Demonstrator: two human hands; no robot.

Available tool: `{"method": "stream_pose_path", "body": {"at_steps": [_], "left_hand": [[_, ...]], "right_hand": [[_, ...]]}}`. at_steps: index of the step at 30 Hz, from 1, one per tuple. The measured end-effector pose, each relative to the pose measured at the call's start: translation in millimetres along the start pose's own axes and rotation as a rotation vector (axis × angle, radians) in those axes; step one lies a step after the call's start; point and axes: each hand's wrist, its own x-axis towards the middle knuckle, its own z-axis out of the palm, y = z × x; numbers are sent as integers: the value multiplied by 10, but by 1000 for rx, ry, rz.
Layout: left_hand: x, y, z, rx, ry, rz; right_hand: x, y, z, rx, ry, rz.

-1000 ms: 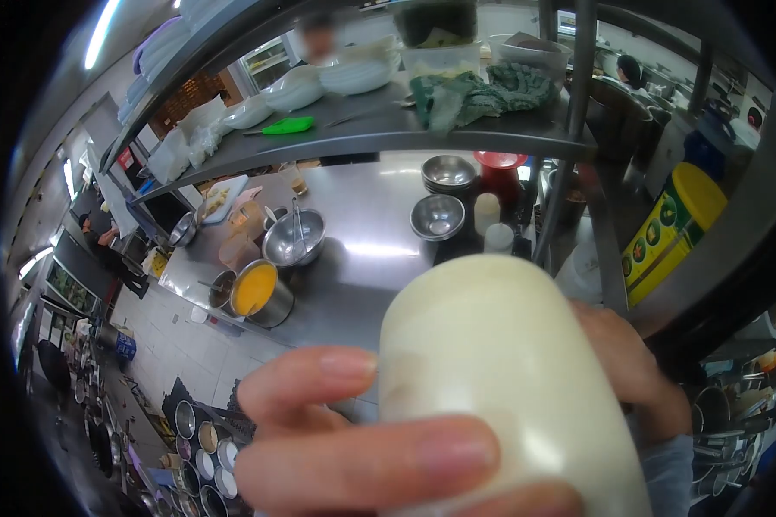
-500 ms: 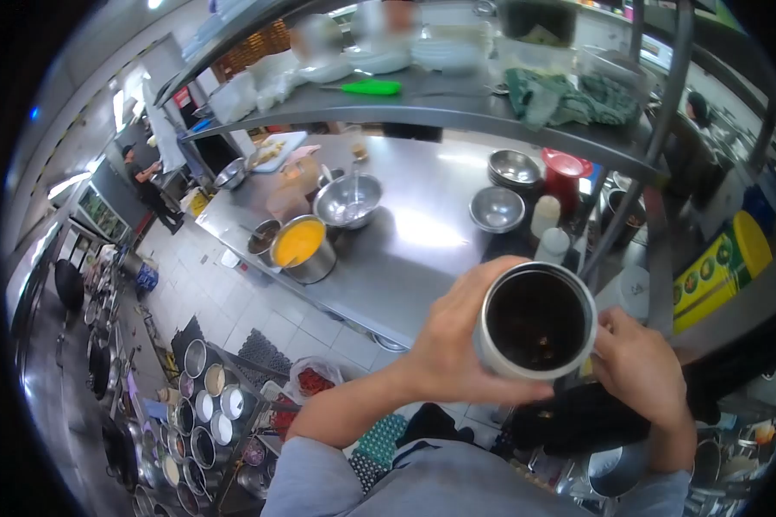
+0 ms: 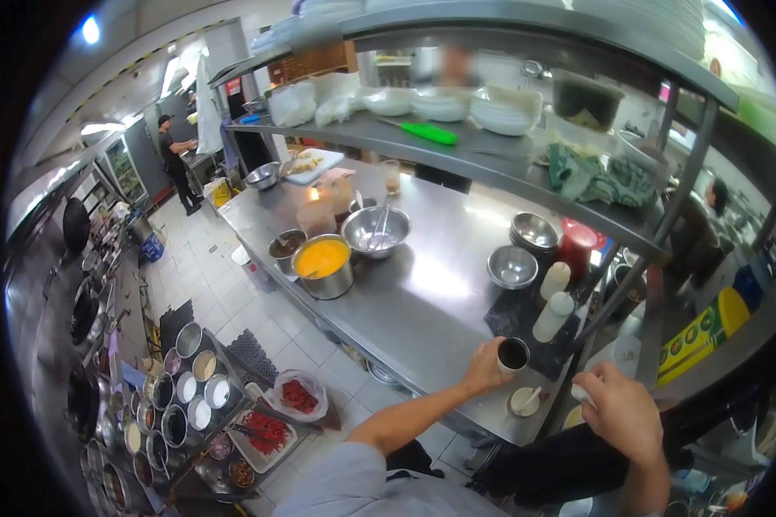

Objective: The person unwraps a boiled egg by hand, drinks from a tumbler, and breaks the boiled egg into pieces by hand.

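My left hand (image 3: 485, 369) is wrapped round a pale cup (image 3: 513, 354) with dark contents, held over the near right edge of the steel counter (image 3: 414, 332). To its right, my right hand (image 3: 619, 412) has its fingers closed on a small white object (image 3: 583, 393), partly hidden by the fingers. Between and below the hands, a small round container (image 3: 524, 401) with a white utensil in it stands on the counter. Two squeeze bottles, the nearer one white (image 3: 553, 316), stand beyond the cup.
A pot of orange liquid (image 3: 322, 267) and a steel bowl with utensils (image 3: 376, 231) stand on the counter. Steel bowls (image 3: 512, 267) sit further right. A shelf (image 3: 483, 159) crosses above. A person (image 3: 178, 164) stands far left. Many containers (image 3: 185, 388) fill the lower left.
The cup has moved down and away from my face, towards the counter, in my left hand. My right hand has come away from it. The view has shifted, showing more of the counter.
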Motion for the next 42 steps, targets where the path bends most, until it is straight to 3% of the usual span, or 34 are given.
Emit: {"method": "stream_pose_path", "body": {"at_steps": [8,12,14,17,20,23,26,31,33,34,35,37,39,42], "left_hand": [[57,-205,331,-5,59,-117],[-28,-347,290,42,55,4],[-128,-471,186,126,48,69],[-357,-561,-142,263,-28,1],[-670,-699,-396,273,2,-114],[-1020,-565,-542,279,75,-101],[-1321,-171,-568,-58,101,-197],[-1204,520,-630,-409,-383,-450],[-1084,756,-569,-453,-384,-219],[-1001,821,-461,-514,-314,74],[-917,922,-329,-710,-294,170],[-745,1276,-335,-994,-558,-126],[-603,1587,-316,-1174,-570,-341],[-510,1796,-301,-1347,-565,-414]], "right_hand": [[9,-10,-5,-14,-1,-8],[-2,-7,20,-22,12,-5],[4,-8,20,-19,13,-2],[10,-28,4,-30,12,0],[12,-35,0,-15,15,0],[10,-23,28,-25,33,9],[22,-62,11,-27,15,49],[19,-94,37,9,64,82],[15,-96,74,7,78,64],[32,-86,89,10,75,52],[51,-66,106,13,73,47],[58,5,147,15,86,17],[65,-47,143,51,87,46],[73,-31,140,24,124,36]]}}
